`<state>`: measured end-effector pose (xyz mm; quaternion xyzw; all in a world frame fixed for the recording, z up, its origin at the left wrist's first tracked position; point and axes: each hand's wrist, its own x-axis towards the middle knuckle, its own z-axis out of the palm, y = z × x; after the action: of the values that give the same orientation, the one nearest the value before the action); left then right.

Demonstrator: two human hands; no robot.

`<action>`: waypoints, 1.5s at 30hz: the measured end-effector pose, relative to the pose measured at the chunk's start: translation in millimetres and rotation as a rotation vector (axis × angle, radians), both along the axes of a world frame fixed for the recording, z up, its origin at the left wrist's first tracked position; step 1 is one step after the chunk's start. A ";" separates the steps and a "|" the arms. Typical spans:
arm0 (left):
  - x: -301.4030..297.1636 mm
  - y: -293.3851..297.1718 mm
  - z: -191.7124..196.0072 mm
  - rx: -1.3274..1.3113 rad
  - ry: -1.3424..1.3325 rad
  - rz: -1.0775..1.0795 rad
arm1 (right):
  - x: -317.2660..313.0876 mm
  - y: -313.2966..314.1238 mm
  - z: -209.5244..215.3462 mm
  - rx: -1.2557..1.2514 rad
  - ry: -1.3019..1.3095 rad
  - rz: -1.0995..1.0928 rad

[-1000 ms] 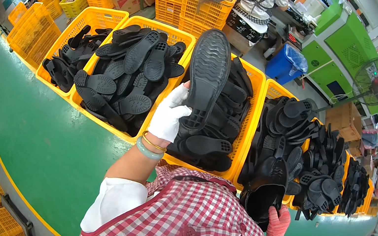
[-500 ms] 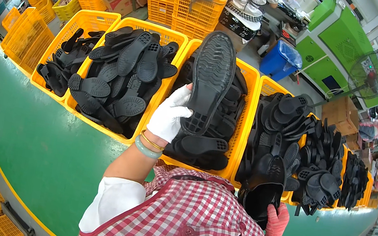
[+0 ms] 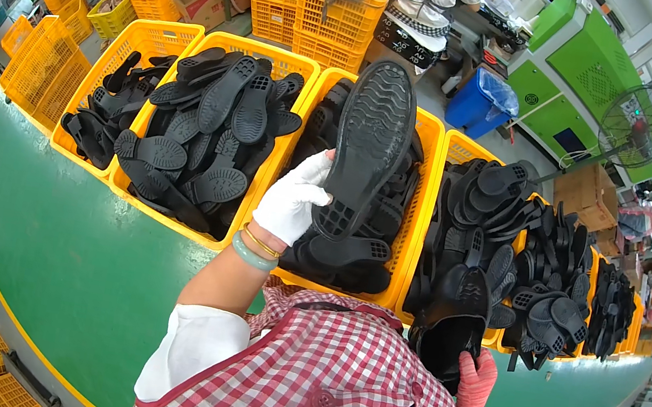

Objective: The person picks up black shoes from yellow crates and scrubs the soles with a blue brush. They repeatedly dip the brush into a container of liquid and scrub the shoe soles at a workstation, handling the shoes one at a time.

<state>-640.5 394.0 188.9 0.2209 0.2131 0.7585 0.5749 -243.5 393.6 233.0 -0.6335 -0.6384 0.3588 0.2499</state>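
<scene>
White-gloved left hand (image 3: 291, 205) gripping long black rubber shoe sole (image 3: 368, 146), tread facing camera, upright over yellow plastic crate (image 3: 427, 177). Pink-gloved right hand (image 3: 475, 382) clasping black shoe (image 3: 447, 332). Sole sitting slightly higher than before.

The person's left hand (image 3: 291, 205), in a white cotton glove, is raised ahead of the chest with the bare forearm angled up and to the right — fingers and thumb curled closed in a grip, two thin gold bangles and a pale green one at the wrist. The right hand (image 3: 475, 382), in a pink-red glove, sits low by the right side — its fingers folded closed, forearm hidden.
</scene>
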 end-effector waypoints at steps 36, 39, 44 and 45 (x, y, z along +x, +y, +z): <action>-131.4 41.1 -175.2 -0.241 -0.436 0.747 | -23.5 1.6 6.1 -0.030 -0.074 0.002; -166.2 64.8 -174.8 -0.102 -0.419 0.761 | -24.6 2.7 4.0 -0.014 -0.078 0.004; -181.8 113.9 -210.2 -0.603 -0.142 0.723 | -19.2 6.9 -1.9 -0.010 -0.168 0.063; -174.3 118.3 -222.5 -0.647 -0.133 0.715 | -23.3 7.1 1.7 -0.018 -0.167 0.045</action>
<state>-814.8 512.4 -33.6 -0.1053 0.4633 0.8157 0.3300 -266.8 400.7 234.7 -0.6490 -0.6678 0.3157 0.1821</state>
